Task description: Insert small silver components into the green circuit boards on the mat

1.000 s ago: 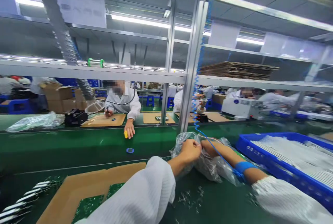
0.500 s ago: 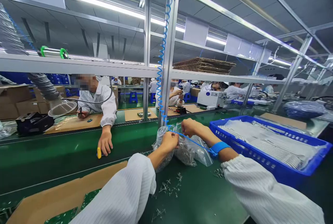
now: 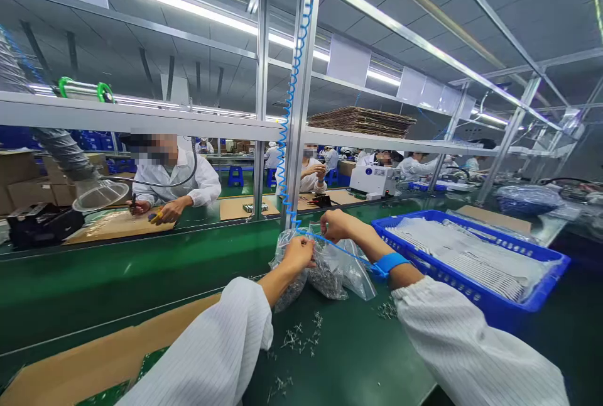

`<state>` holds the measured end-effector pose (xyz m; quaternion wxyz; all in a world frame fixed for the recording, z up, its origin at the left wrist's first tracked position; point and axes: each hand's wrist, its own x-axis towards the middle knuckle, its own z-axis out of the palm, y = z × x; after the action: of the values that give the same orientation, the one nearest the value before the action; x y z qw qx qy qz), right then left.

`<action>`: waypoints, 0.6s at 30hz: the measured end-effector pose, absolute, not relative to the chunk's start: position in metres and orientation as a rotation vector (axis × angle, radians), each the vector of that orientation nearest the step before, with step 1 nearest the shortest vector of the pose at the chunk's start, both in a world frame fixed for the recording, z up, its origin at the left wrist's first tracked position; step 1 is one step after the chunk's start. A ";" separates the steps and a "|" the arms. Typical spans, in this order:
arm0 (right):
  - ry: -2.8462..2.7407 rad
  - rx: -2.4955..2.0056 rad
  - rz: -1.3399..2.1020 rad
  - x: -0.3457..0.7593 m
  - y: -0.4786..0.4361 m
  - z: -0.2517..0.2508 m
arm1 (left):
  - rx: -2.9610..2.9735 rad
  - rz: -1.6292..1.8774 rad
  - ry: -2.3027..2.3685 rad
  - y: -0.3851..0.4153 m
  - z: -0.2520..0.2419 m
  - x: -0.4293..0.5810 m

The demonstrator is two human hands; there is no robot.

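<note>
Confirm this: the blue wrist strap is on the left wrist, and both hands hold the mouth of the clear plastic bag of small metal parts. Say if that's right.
No: the blue wrist strap is on the right wrist, not the left, as the head view shows. The left hand and right hand do hold the mouth of the clear plastic bag of small metal parts.

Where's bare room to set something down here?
Bare green belt lies beyond the cardboard sheet, left of the plastic bag; bare green mat lies between the scattered metal parts and the right sleeve. Crowded: left hand, right hand, bag, blue crate.
</note>
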<state>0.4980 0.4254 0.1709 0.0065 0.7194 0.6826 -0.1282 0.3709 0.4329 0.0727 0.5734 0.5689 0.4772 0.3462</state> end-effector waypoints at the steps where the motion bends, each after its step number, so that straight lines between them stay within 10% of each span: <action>1: 2.151 2.263 -0.432 0.500 0.423 0.173 | 1.327 0.811 1.115 0.433 0.073 0.371; 18: 2.373 2.467 -0.839 0.530 0.420 0.184 | 1.223 0.813 1.059 0.424 0.084 0.370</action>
<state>0.5304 0.4199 0.1842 -0.1902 0.6871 0.6611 -0.2337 0.3697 0.4235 0.0843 0.6175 0.5313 0.4601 0.3532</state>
